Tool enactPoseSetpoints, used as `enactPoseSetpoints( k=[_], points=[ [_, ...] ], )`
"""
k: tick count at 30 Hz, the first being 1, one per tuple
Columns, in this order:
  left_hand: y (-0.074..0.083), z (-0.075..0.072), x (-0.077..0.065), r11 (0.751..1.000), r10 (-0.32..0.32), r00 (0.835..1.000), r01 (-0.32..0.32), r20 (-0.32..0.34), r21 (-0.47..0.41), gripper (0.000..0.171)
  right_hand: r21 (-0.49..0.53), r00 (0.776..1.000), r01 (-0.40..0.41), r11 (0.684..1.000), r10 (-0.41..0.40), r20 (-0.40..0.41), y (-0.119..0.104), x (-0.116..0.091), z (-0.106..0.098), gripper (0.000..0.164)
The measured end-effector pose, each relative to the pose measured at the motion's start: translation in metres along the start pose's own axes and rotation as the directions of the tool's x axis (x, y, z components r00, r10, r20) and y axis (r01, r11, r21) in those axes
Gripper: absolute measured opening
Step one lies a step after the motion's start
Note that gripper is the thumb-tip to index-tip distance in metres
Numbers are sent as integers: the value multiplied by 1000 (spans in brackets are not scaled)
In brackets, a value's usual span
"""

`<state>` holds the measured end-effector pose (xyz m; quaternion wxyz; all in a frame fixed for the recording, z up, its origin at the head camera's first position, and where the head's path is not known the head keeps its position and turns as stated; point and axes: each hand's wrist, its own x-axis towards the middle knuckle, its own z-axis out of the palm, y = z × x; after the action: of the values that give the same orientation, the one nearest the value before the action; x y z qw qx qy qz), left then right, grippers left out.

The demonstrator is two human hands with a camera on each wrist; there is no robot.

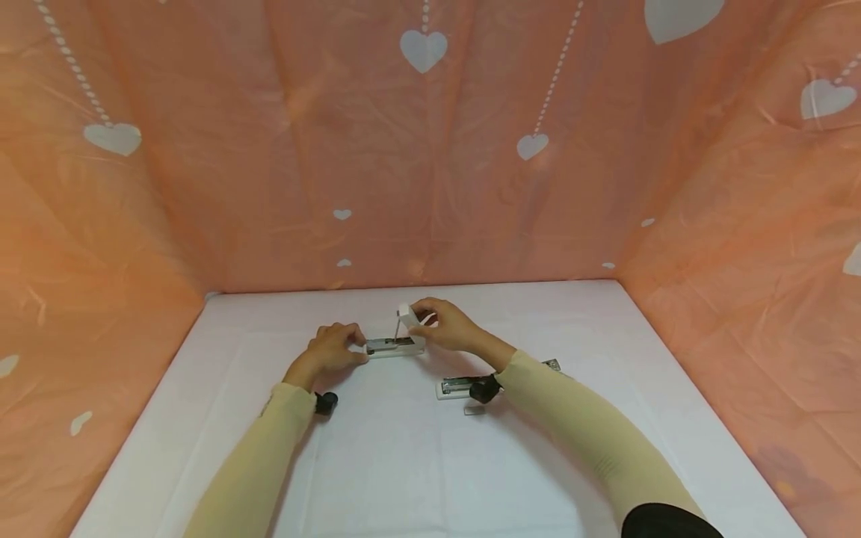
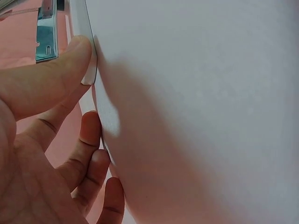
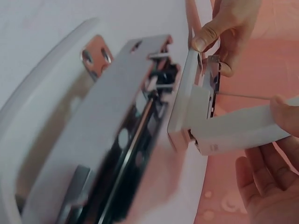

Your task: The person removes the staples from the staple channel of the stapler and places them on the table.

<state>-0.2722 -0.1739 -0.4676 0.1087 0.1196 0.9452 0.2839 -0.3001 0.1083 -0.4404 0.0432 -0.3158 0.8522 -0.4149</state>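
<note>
A white stapler lies at the back middle of the table with its top cover raised and the metal staple channel showing. A thin rod joins the cover to the channel. My left hand pinches the left end of the stapler's base, thumb in front and a finger behind. The raised cover is gripped by my right hand, with the thumb on one side and fingers on the other. In the right wrist view both hands hold this stapler at opposite ends.
A second opened stapler lies nearer, under my right forearm, partly hidden by the black wrist camera. Close in front of it is a small grey strip, seemingly staples. Orange curtains with pale hearts surround the white table.
</note>
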Motion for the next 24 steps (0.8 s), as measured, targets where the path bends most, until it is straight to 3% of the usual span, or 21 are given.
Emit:
enactPoseSetpoints(
  k=[24],
  points=[
    [2,-1,-3,1000,-2,1000,2,8,-9,28,24,1000,0,1000,0,-9,16,-19,-28,22]
  ],
)
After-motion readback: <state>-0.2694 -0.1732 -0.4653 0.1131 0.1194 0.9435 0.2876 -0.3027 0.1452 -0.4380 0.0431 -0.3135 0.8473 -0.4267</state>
